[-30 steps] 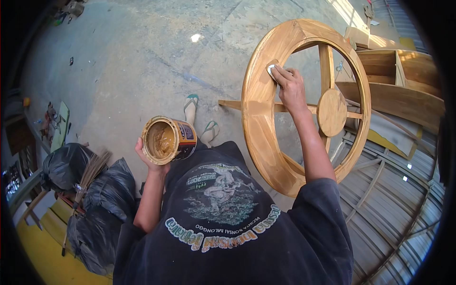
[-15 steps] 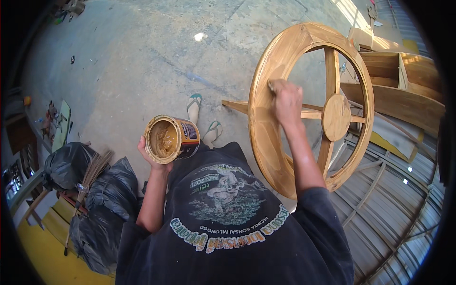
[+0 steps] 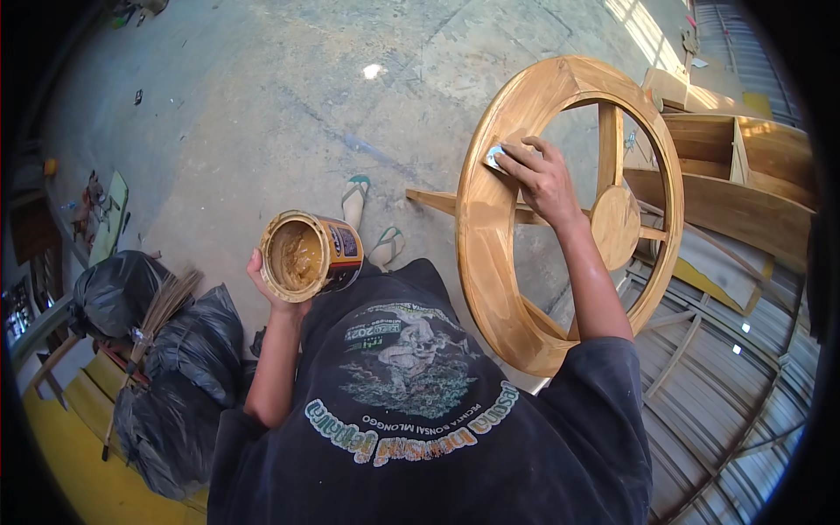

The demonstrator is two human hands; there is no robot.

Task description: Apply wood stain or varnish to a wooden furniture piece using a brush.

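My left hand (image 3: pixel 278 289) grips an open tin (image 3: pixel 343 249) from its side and underside. The tin tilts toward me, and thick tan putty (image 3: pixel 300 255) coats its inside. In my right hand (image 3: pixel 544 179) is a small flat scraper (image 3: pixel 496 157) with a pale, shiny face, pinched between fingers and thumb. Its edge lies against the left part of a round wooden frame (image 3: pixel 486 232). This frame stands tilted, with crossing bars and a round wooden hub (image 3: pixel 615 226) in its middle. Darker, damp-looking patches show on the ring's surface.
Black plastic bags (image 3: pixel 188 350) and a stick broom (image 3: pixel 166 306) lie at my left. Wooden shelving (image 3: pixel 726 166) stands at the far right, above corrugated metal sheets (image 3: pixel 717 394). A wooden leg (image 3: pixel 429 199) juts out leftward from the frame, near my sandalled feet (image 3: pixel 354 201).
My right hand has turned and shifted slightly right on the ring, so the scraper's face now shows. The left hand with the tin has hardly moved.
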